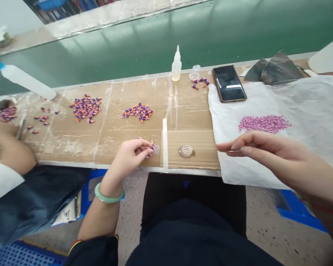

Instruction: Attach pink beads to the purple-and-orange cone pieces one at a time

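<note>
My left hand [131, 154] is closed in a pinch at the small purple-and-orange pieces [152, 146] near the table's front edge; one piece seems to be at its fingertips, and the fingers hide part of that group. Over the white sheet [230, 170], my right hand [266, 151] has thumb and index finger pressed together; whatever lies between them is too small to make out. Between both hands, a small round clear dish with glue-like liquid [186, 150] rests on a cardboard piece [205, 140]. Pink grains [263, 123] are heaped on the sheet just beyond the right hand.
Two more piles of purple-and-orange pieces [138, 112] [86, 108] lie leftward. A dropper bottle [176, 68] stands at the back, near a clear cap [195, 71] and a phone [229, 83]. A co-worker's arm [11, 142] reaches in at left. A white strip [165, 147] borders the cardboard.
</note>
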Demonstrator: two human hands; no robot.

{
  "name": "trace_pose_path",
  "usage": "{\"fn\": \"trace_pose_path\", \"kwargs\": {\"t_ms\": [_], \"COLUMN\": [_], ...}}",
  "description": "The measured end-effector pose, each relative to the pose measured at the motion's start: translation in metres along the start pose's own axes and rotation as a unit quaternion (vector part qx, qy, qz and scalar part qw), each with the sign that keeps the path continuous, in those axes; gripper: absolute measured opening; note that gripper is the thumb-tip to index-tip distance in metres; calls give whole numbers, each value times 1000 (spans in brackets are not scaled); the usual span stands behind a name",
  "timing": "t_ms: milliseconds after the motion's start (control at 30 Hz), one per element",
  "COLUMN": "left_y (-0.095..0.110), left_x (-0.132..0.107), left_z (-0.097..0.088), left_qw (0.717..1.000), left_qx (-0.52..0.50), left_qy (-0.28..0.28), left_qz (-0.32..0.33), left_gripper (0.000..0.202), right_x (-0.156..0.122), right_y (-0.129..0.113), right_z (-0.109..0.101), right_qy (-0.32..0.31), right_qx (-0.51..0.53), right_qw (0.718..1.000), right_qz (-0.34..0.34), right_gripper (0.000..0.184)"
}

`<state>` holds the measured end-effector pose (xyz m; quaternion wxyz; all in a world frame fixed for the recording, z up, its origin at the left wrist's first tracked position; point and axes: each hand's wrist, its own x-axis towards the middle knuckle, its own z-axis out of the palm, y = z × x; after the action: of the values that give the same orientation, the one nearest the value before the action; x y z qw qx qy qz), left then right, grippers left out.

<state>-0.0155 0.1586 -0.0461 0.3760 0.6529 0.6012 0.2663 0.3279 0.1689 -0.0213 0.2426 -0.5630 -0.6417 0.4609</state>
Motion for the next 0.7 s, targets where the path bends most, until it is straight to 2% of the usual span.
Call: {"fn": "trace_pose_path", "kwargs": {"t_ms": [100,167,267,333,467,567,700], "left_y": [-19,-27,-34,-36,-40,-42,-38], "left_x": [12,23,49,68,97,102,98], "left_z": [-28,-39,-43,-41,-39,-42,-46], "left_qw": [993,986,976,968,948,942,939], "left_qx": [110,156,191,216,280,302,318], "left_qy": [-1,30,100,121,77,38,2], "left_qz": [-39,-41,-1,48,132,138,127], "left_gripper": [22,29,22,16,10,11,14], "right_x": [3,4,4,4,1,-3,-7], "right_y": [15,21,24,25,32,39,49], "right_z": [-3,-5,-7,-8,-11,-15,-19], "right_qy": [20,29,34,37,42,53,74], "right_qx": [-9,-3,10,17,29,30,58], "right_qw": [999,999,998,998,997,996,992], "right_qz": [30,40,43,42,49,66,85], "right_gripper": [44,47,48,48,47,47,43]}}
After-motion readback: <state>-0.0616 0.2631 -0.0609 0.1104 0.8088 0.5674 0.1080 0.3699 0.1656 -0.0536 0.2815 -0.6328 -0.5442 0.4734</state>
